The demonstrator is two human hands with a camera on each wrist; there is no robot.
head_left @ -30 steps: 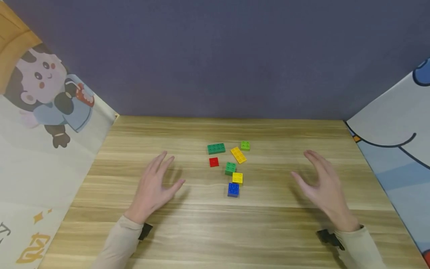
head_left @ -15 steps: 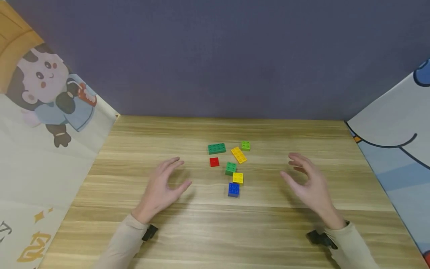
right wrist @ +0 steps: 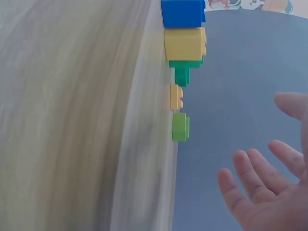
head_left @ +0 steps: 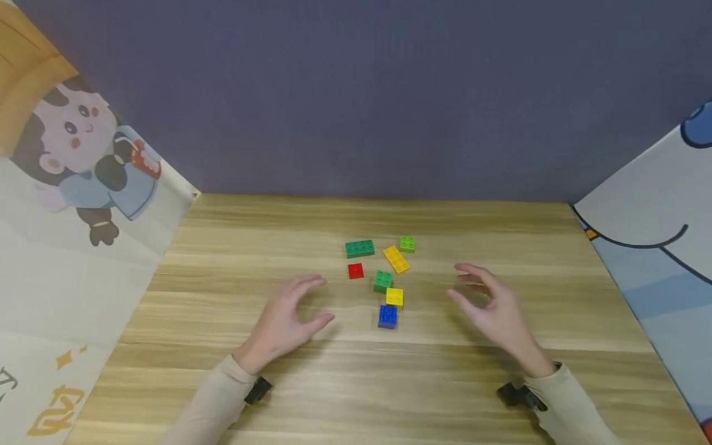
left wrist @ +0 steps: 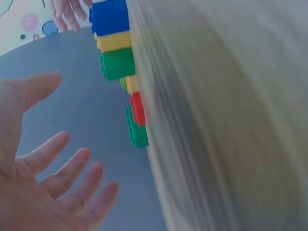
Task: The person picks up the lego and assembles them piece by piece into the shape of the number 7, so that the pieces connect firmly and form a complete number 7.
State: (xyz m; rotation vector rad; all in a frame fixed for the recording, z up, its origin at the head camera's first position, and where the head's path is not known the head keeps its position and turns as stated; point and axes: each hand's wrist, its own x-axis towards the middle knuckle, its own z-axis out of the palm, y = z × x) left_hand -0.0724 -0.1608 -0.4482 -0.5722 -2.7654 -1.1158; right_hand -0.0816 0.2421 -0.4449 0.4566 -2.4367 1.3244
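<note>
Several toy building bricks lie loose mid-table in the head view. Nearest the person is a blue brick (head_left: 387, 317), with a yellow brick (head_left: 394, 297) and a green brick (head_left: 382, 281) just behind it. Farther back are a flat red piece (head_left: 355, 271), a long dark green brick (head_left: 360, 248), an orange-yellow flat brick (head_left: 396, 259) and a lime brick (head_left: 407, 244). My left hand (head_left: 286, 321) hovers left of them, fingers spread and thumb apart, holding nothing. To their right, my right hand (head_left: 495, 312) is likewise raised with relaxed fingers and nothing in it.
The wood-grain table (head_left: 211, 247) ends at a dark blue-grey wall (head_left: 356, 99) behind. Printed cartoon panels flank it, a left panel (head_left: 44, 278) and a right panel (head_left: 656, 296). A small black device (head_left: 258, 390) sits at the left wrist, another black device (head_left: 520, 395) at the right.
Both hands have moved inward toward the bricks, the left one going right and the right one going left, each slightly nearer the person. The bricks stay where they were.
</note>
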